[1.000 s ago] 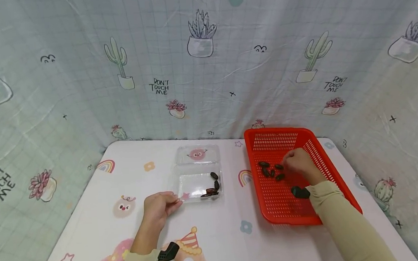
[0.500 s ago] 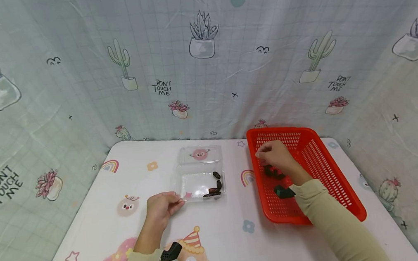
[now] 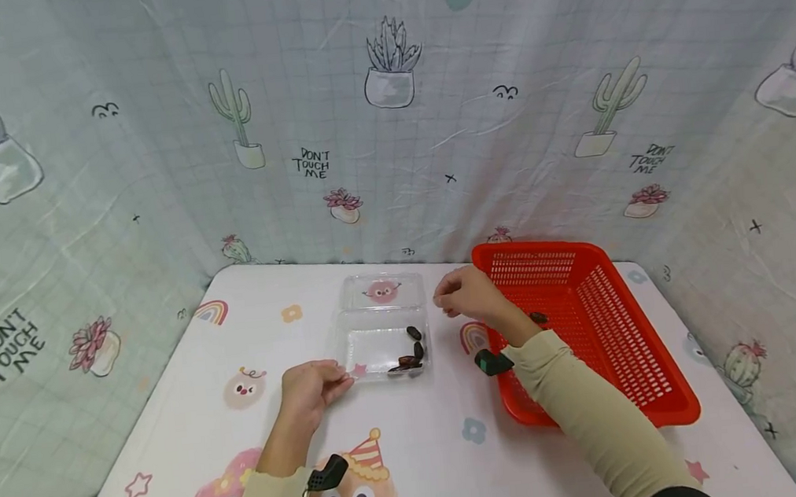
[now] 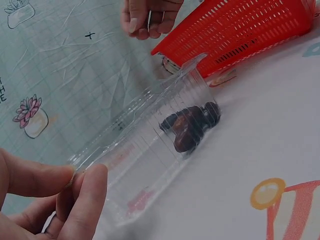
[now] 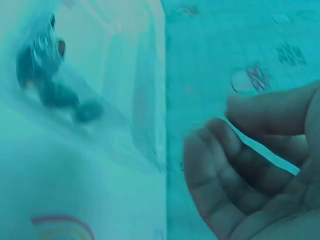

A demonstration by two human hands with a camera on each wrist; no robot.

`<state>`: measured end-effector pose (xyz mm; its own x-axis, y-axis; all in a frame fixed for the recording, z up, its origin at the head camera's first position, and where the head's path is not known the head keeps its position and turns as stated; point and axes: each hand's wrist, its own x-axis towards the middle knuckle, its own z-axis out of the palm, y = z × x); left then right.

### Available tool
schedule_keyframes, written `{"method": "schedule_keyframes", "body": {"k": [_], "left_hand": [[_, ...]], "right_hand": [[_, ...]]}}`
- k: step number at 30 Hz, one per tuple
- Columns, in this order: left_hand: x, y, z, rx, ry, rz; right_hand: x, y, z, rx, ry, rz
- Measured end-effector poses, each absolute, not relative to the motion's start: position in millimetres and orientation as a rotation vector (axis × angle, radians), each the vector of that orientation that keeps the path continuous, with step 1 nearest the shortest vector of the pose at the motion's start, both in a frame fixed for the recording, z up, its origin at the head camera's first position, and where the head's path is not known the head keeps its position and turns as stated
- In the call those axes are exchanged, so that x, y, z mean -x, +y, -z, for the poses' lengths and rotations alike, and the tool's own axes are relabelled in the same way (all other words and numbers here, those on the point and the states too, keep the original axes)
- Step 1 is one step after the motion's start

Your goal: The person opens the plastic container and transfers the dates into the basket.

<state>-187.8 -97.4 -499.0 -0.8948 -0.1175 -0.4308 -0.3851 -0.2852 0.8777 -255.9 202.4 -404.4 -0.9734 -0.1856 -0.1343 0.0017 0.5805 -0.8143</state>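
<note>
A clear plastic clamshell box [image 3: 378,345] lies with its lid folded back on the table. Dark brown, glossy oval pieces that look like dates [image 4: 187,125] are gathered at the box's right side. My left hand [image 3: 314,394] pinches the box's near left corner between thumb and fingers. Just right of the box, above the table, is my right hand [image 3: 472,296], its fingers curled toward the thumb. Whether it holds anything cannot be told; the right wrist view is blurred and tinted. One more date [image 3: 538,317] shows in the red basket; the right forearm covers others.
The red perforated plastic basket [image 3: 632,323] stands at the table's right side, its left rim beneath my right forearm. A patterned cloth [image 3: 328,104] hangs behind the table and along both sides. Printed figures cover the white tabletop [image 3: 430,451].
My right hand has moved left, out of the basket and over its left rim, to a spot beside the box. The left hand stays at the box corner.
</note>
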Motion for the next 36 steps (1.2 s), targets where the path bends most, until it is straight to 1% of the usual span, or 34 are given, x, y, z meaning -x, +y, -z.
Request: {"method": "schedule_keyframes", "body": {"k": [9, 12, 17, 22, 36], "left_hand": [[187.8, -95.0, 496.2, 0.629, 1.756, -2.327], [187.8, -94.2, 497.0, 0.629, 1.751, -2.332], [188.1, -94.1, 499.6, 0.646, 1.753, -2.317], [189.3, -95.2, 498.7, 0.647, 1.754, -2.327], [187.9, -95.0, 498.9, 0.664, 1.753, -2.331]], "right_hand": [[254.6, 146.2, 437.0, 0.564, 2.551, 0.930], [252.6, 132.8, 448.0, 0.652, 2.586, 0.779], [249.0, 117.6, 458.3, 0.639, 2.624, 0.515], [247.6, 110.3, 457.7, 0.646, 2.619, 0.379], [251.6, 112.1, 461.0, 0.762, 2.542, 0.355]]}}
